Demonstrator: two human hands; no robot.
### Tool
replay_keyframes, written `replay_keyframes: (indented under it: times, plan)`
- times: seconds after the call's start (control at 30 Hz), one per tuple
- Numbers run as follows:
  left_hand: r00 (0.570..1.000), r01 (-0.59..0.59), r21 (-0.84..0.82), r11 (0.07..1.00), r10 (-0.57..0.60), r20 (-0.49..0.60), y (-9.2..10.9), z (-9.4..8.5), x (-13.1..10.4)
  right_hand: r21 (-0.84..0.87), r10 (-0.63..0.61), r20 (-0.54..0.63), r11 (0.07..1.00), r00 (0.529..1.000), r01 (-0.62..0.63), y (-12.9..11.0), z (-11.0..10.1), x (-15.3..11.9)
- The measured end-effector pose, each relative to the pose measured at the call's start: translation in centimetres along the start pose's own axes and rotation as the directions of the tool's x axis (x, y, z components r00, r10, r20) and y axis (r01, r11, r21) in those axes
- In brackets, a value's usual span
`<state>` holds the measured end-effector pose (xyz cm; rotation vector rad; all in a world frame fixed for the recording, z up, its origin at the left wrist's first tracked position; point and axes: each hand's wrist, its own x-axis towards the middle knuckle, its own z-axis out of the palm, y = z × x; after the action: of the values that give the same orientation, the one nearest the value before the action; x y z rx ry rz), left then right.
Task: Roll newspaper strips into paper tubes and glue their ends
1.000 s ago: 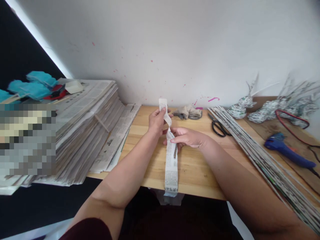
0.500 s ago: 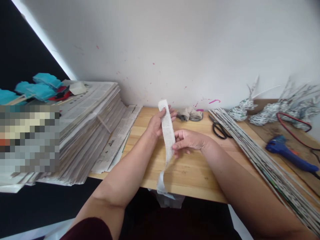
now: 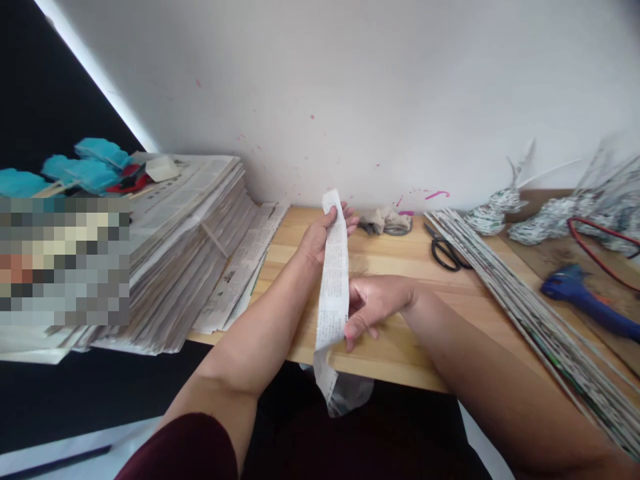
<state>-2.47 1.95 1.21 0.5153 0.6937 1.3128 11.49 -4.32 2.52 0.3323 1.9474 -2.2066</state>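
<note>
A person's two bare hands work over a pale, wood-grained counter (image 3: 395,260). Between them runs a long, narrow strip of printed white newspaper (image 3: 333,280), slanting toward me; its lower end bends and hangs past the counter's near edge. The left hand (image 3: 327,230) holds the strip near its upper end, thumb pressed on top and fingers spread behind. The right hand (image 3: 375,303) is partly curled at the strip's right edge, lower down; I cannot tell whether it grips. To the left stands a tall stack of grey newspapers (image 3: 193,217). To the right lie black-handled scissors (image 3: 445,255), beside a bundle of thin, rolled-paper rods (image 3: 505,300); farther right is a blue glue gun (image 3: 575,293). A crumpled beige-and-grey cloth (image 3: 385,220) sits near the wall.
</note>
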Motion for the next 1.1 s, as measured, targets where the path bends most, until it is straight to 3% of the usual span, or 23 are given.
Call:
replay_keyframes:
  times: [0.17,0.3,0.47,0.6,0.73,0.83,0.9,0.93,1.0,1.07,1.1]
  plan:
    - [0.998,-0.056,-0.002,0.998,0.056,0.031,0.3,-0.4,0.4,-0.003,0.026,-0.182,1.000,0.983,-0.027,0.2,-0.1,0.8]
    - [0.998,-0.069,0.026,0.997,0.070,-0.010,0.5,-0.6,0.7,0.001,0.025,-0.403,1.000,0.915,-0.027,-0.4,0.2,0.4]
    - [0.998,-0.065,-0.009,0.998,0.065,-0.003,0.3,-0.8,0.9,0.006,0.045,-0.631,0.999,0.774,-0.053,-0.4,2.2,-1.4]
    - [0.998,-0.059,-0.006,0.998,0.059,0.003,0.0,-1.3,1.1,0.014,0.009,-0.798,1.000,0.603,0.005,0.1,3.5,-3.0]
    - [0.998,-0.065,0.007,0.998,0.065,0.000,-0.3,-1.9,1.4,0.023,-0.018,-0.894,0.996,0.447,0.086,0.3,3.8,-3.7]
    - [0.998,-0.064,-0.001,0.998,0.064,0.013,-0.4,-2.2,1.6,0.000,-0.039,-0.922,0.995,0.386,0.100,0.3,4.1,-3.8]
    - [0.998,-0.058,-0.002,0.998,0.058,0.024,-0.5,-2.2,1.6,-0.033,-0.064,-0.919,0.996,0.388,0.085,0.2,4.8,-3.8]
    - [0.998,-0.053,0.001,0.999,0.053,0.030,-0.5,-2.1,1.5,-0.054,-0.074,-0.908,0.997,0.412,0.061,0.1,5.2,-3.8]
    - [0.998,-0.035,0.019,0.999,0.035,0.049,-0.6,-1.7,1.2,-0.088,-0.060,-0.854,0.996,0.516,-0.031,-0.1,5.9,-4.3]
    - [0.996,0.005,0.058,0.998,-0.010,0.094,-0.7,-1.2,0.6,-0.101,0.030,-0.759,0.981,0.651,-0.163,-0.2,6.2,-5.0]
    - [0.989,0.029,0.089,0.996,-0.041,0.139,-0.9,-0.9,0.3,-0.101,0.082,-0.718,0.970,0.691,-0.220,-0.3,6.1,-5.4]
